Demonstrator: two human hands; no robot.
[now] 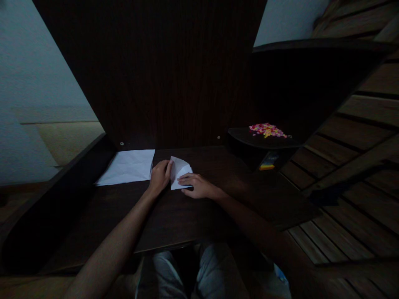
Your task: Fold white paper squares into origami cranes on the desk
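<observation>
A folded piece of white paper [178, 165] lies on the dark wooden desk between my two hands. At its left edge is my left hand [160, 176], fingers closed together, with the thumb along the paper's upper left corner. My right hand [198, 185] rests over the paper's lower right part, its fingers stretched out flat on a folded flap. Just left of my left hand lies a stack of white paper sheets [127, 166], somewhat creased. The underside of the folded paper is hidden.
On a low rounded shelf [240, 135] to the right sits a pile of small pink, red and yellow pieces [268, 130]. Beneath it is a small box with a yellow edge [267, 167]. A tall dark panel [156, 74] closes off the back, and a raised side board [56, 195] stands at left.
</observation>
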